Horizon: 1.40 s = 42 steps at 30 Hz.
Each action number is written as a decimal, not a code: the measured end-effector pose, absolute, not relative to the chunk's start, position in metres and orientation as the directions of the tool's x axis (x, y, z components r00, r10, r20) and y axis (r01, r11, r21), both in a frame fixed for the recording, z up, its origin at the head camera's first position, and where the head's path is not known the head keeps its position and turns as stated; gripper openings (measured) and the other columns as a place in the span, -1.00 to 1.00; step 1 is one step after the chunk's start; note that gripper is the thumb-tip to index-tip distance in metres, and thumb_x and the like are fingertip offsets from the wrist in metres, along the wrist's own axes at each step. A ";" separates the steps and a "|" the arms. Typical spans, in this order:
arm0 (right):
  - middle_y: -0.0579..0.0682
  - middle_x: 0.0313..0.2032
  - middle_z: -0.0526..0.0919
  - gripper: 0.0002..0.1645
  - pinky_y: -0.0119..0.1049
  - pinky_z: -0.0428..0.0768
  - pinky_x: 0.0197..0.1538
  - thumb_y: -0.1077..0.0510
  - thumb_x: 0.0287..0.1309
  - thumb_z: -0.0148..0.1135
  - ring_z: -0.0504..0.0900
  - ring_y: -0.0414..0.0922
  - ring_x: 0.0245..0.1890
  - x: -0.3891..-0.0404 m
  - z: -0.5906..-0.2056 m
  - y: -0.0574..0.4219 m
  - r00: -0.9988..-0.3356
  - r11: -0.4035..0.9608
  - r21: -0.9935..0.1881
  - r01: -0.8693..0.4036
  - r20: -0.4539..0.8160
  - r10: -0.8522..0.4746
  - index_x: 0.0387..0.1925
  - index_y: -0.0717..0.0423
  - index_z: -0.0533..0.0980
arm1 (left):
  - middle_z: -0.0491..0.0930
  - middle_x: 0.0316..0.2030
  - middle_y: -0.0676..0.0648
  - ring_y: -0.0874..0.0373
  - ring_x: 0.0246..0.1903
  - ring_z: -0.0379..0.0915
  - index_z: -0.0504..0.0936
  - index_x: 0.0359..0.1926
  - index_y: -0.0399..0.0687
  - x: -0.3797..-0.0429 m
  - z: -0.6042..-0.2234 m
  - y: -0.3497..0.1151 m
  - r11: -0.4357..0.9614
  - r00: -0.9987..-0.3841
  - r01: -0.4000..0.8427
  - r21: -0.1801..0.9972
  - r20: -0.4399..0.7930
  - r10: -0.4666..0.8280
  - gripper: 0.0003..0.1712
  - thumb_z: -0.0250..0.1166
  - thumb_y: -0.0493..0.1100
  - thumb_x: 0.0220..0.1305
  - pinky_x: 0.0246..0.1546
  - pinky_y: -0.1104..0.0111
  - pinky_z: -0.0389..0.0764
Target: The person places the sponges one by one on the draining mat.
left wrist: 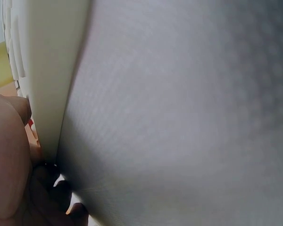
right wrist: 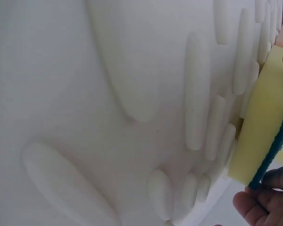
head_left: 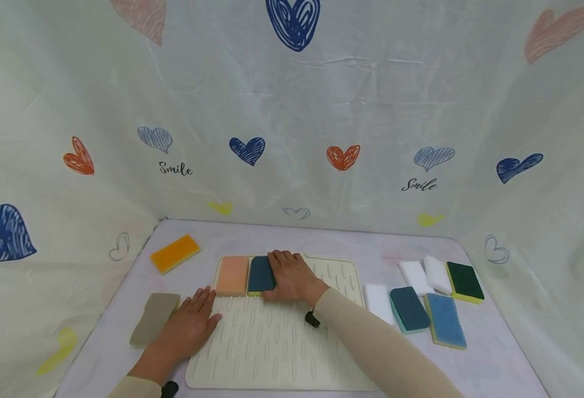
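Note:
A cream ridged drying mat [head_left: 272, 359] lies on the table. My right hand [head_left: 294, 276] grips a yellow sponge with a dark green scouring side [head_left: 260, 275], green side up, near the mat's far edge. In the right wrist view, the yellow side of that sponge [right wrist: 264, 113] shows between thumb and fingers. Just left of it on the mat is a peach sponge [head_left: 232, 275]. My left hand [head_left: 187, 326] rests at the mat's left edge, fingers extended, fingertips by the peach sponge. A grey-beige sponge [head_left: 153, 320] lies beside the left hand, partly overlapped by it.
An orange sponge [head_left: 174, 253] lies at the back left of the table. Right of the mat are several white sponges [head_left: 413, 276], a teal-topped sponge [head_left: 409, 308], a blue sponge [head_left: 446, 320] and a dark green and yellow sponge [head_left: 464, 281]. A heart-printed curtain [head_left: 371, 110] surrounds the table.

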State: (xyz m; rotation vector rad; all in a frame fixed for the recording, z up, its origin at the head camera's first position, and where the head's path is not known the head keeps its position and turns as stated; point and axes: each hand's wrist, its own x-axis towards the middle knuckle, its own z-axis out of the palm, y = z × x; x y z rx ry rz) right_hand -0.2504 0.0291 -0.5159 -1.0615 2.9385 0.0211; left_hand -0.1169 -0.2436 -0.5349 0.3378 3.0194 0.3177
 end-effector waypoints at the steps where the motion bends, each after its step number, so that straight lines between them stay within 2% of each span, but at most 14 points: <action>1: 0.06 0.54 0.34 0.26 -0.01 0.47 0.42 -0.60 0.20 0.11 0.40 0.01 0.49 -0.250 -0.516 0.029 -0.769 0.769 0.006 -0.640 -0.018 -0.639 0.64 0.11 0.15 | 0.24 0.54 -0.44 -0.39 0.55 0.14 0.26 0.54 -0.45 -0.117 -0.535 -0.243 0.955 -0.972 0.206 0.212 -0.066 0.224 -0.22 0.13 0.06 0.62 0.52 -0.27 0.22; 13: 0.04 0.53 0.35 0.29 -0.05 0.48 0.41 -0.66 0.18 0.08 0.41 -0.02 0.48 -0.245 -0.508 0.036 -0.752 0.752 0.071 -0.656 0.028 -0.658 0.62 0.11 0.19 | 0.21 0.56 -0.43 -0.38 0.56 0.12 0.24 0.55 -0.43 -0.119 -0.536 -0.241 0.962 -0.973 0.182 0.202 -0.104 0.205 -0.20 0.12 0.09 0.61 0.54 -0.26 0.19; 23: 0.06 0.53 0.37 0.19 -0.03 0.41 0.49 -0.60 0.30 0.09 0.38 0.01 0.50 -0.237 -0.492 0.070 -0.718 0.721 0.111 -0.684 0.072 -0.692 0.61 0.15 0.22 | 0.20 0.56 -0.43 -0.38 0.56 0.11 0.24 0.55 -0.43 -0.118 -0.534 -0.239 0.968 -0.974 0.162 0.190 -0.125 0.188 -0.20 0.13 0.08 0.61 0.54 -0.26 0.18; 28: 0.13 0.51 0.40 0.14 0.04 0.38 0.50 -0.51 0.33 0.19 0.40 0.08 0.48 -0.235 -0.480 0.104 -0.711 0.719 0.117 -0.686 0.102 -0.695 0.59 0.20 0.24 | 0.19 0.56 -0.43 -0.38 0.56 0.10 0.24 0.55 -0.44 -0.118 -0.534 -0.238 0.968 -0.973 0.163 0.192 -0.130 0.190 -0.21 0.11 0.08 0.61 0.55 -0.26 0.17; 34: 0.18 0.45 0.47 0.13 0.11 0.40 0.48 -0.45 0.28 0.30 0.46 0.15 0.42 -0.239 -0.468 0.165 -0.714 0.727 0.187 -0.660 0.144 -0.685 0.54 0.27 0.30 | 0.19 0.56 -0.44 -0.39 0.56 0.10 0.23 0.55 -0.45 -0.119 -0.532 -0.237 0.965 -0.971 0.174 0.195 -0.128 0.201 -0.20 0.12 0.08 0.61 0.54 -0.26 0.18; 42: 0.22 0.43 0.47 0.14 0.23 0.35 0.52 -0.36 0.21 0.44 0.45 0.19 0.43 -0.253 -0.450 0.256 -0.770 0.766 0.265 -0.585 0.116 -0.628 0.52 0.30 0.31 | 0.20 0.55 -0.46 -0.41 0.55 0.10 0.25 0.53 -0.47 -0.118 -0.528 -0.237 0.965 -0.972 0.175 0.194 -0.123 0.201 -0.20 0.13 0.09 0.61 0.54 -0.27 0.18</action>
